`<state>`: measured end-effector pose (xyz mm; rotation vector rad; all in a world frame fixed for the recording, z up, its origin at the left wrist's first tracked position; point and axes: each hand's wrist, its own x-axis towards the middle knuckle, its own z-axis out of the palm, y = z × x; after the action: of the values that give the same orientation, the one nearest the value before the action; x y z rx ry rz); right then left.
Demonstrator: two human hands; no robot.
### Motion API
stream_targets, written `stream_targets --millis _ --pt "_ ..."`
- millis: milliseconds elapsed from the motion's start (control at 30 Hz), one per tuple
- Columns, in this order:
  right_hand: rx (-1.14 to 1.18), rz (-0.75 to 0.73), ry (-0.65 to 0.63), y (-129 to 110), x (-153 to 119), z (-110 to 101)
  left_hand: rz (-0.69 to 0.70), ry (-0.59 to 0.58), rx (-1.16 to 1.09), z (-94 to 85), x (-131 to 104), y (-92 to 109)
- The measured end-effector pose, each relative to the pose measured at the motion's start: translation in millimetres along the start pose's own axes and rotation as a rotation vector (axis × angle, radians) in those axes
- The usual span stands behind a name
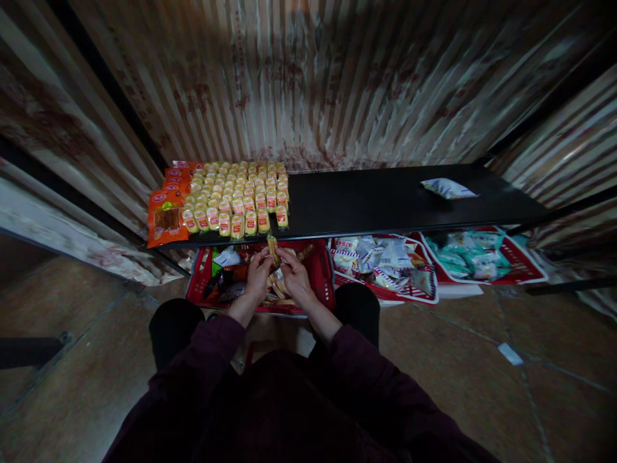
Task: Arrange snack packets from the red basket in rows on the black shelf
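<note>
My left hand and right hand are closed at the fingertips around one small wrapped snack, which is above the red basket, just before the edge of the black shelf. Its writing I cannot read. In the next basket, white packets carry print too blurred for me. On the shelf, yellow snacks stand in rows with small red-and-white labels, not legible; orange packets beside them show a reddish logo, also unreadable.
</note>
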<state>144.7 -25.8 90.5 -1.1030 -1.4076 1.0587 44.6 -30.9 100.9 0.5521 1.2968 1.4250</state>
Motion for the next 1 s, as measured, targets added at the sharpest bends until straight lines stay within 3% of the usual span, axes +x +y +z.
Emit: stream_targets --millis 100,267,533,767,1000 --pt "-0.033 -0.003 0.010 2.2 0.8 0.6 -0.101 -0.008 -0.158 2.2 -2.2 5.7" --pt "-0.077 0.034 0.061 7.4 3.2 1.7 -0.159 -0.003 -0.278 2.9 -0.1 8.8" --pt "-0.142 0.045 0.087 -1.1 4.4 1.1 -0.193 -0.109 -0.287 -3.7 3.8 3.3" --pt "-0.074 0.079 0.099 -5.0 4.9 1.0 -0.198 -0.083 -0.278 -2.1 7.7 0.3" --pt "-0.154 0.026 0.062 -10.0 5.4 -2.0 -0.220 -0.094 -0.286 -0.4 7.9 0.6"
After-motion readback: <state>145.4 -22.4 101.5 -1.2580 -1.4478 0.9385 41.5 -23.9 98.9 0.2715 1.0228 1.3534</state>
